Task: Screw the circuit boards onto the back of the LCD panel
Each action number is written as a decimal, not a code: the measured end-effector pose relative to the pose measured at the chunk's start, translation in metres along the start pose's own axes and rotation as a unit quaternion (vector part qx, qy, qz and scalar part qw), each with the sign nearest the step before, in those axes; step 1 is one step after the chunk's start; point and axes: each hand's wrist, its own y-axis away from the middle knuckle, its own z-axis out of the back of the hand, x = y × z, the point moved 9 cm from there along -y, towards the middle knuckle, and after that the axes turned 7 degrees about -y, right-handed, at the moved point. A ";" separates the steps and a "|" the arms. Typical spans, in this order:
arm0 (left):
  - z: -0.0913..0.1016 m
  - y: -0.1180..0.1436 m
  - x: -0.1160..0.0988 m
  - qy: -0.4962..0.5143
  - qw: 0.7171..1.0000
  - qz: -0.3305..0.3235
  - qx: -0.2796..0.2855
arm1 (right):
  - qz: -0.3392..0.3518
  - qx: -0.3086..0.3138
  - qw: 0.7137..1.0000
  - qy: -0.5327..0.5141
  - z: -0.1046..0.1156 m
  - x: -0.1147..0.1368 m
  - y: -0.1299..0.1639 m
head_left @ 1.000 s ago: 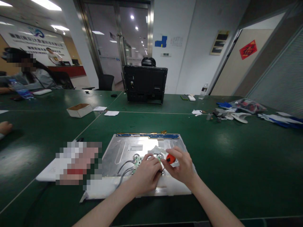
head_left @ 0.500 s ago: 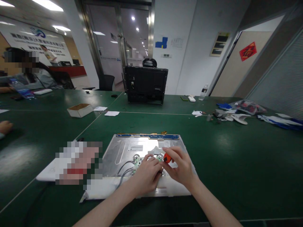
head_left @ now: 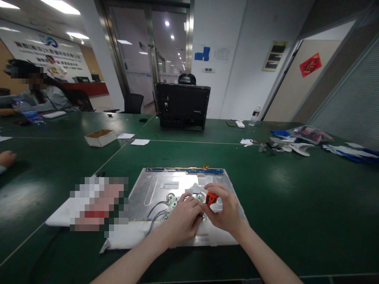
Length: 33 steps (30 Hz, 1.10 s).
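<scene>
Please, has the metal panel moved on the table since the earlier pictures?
No: the metal panel shows no visible shift against the black monitor standing behind it.

Our head-worn view, facing forward and down
We look from the near side of the broad green bench (head_left: 296, 221), close above our bare left hand (head_left: 186, 213), bare right hand (head_left: 227, 207) and flat silver metal panel (head_left: 140, 203), past the black monitor (head_left: 183, 106) to the steel-framed glass doors (head_left: 167, 51).

Ceiling panel lights (head_left: 60, 6) glow at ten o'clock; the dim green tabletop (head_left: 177, 154) glares toward nine; edges look stretched.
</scene>
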 end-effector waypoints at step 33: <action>-0.001 0.000 -0.001 0.002 1.000 -0.003 0.008 | -0.018 0.006 1.000 0.001 -0.001 -0.005 0.000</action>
